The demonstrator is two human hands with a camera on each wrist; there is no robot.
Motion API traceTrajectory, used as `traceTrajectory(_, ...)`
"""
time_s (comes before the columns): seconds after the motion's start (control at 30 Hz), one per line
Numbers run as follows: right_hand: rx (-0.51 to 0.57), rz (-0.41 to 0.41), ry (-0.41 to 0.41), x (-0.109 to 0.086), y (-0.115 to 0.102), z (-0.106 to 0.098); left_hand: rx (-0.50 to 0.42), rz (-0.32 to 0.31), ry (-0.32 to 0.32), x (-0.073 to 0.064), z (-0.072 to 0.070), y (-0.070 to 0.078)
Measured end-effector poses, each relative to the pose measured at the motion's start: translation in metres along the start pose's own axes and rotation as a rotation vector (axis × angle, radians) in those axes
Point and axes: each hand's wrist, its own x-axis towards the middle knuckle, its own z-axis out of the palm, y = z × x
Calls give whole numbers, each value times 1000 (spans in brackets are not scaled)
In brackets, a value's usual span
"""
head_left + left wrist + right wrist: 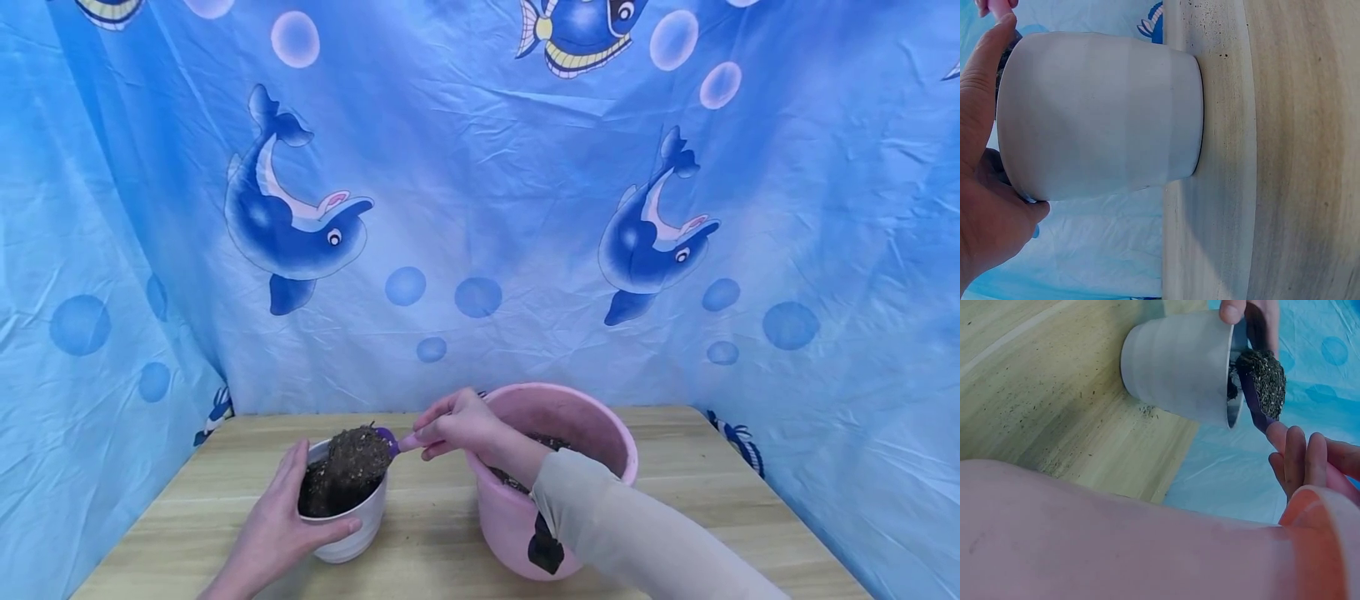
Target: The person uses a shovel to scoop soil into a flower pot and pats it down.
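Note:
My left hand (279, 510) holds a white flower pot (351, 540) by its rim, the thumb along the near side and the fingers at the far left. My right hand (468, 429) grips the pink handle of a small garden trowel (1252, 394) with a purple blade. A heap of dark soil (358, 454) lies on the blade, over the pot's mouth. More dark soil (321, 493) shows inside the pot. In the left wrist view the pot's smooth wall (1097, 112) hides what is inside. The pot stands upright on the table.
A large pink bucket (517, 533) with soil in it stands on the wooden table (427, 533) to the right, under my right forearm. Soil crumbs (1066, 425) are scattered between bucket and pot. A blue curtain (480, 208) with dolphins hangs behind and at both sides.

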Motion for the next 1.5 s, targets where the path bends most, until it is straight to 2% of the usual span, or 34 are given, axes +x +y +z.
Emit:
traceTrajectory(0.13,-31,-29,11,-1,1,2,6,2,0,1,0,0)
traceTrajectory(0.27,-43,-39,17,-1,2,4,22,-23,-21,2,0,0)
traceTrajectory(0.53,-60,-16,4,-2,-1,5,13,0,-4,1,1,-1)
traceTrajectory(0.77,-110,25,18,0,-5,8,25,-4,-9,1,0,-2)
traceTrajectory(0.97,-145,55,-15,2,-8,5,36,-12,-10,2,1,-2)
traceTrajectory(1.13,-211,82,-53,4,-14,2,30,-3,-1,2,1,0)
traceTrajectory(1.27,-283,69,-88,4,-24,5,16,5,8,2,0,0)
traceTrajectory(1.5,-417,65,-142,4,-43,9,15,-26,-19,1,1,-1)
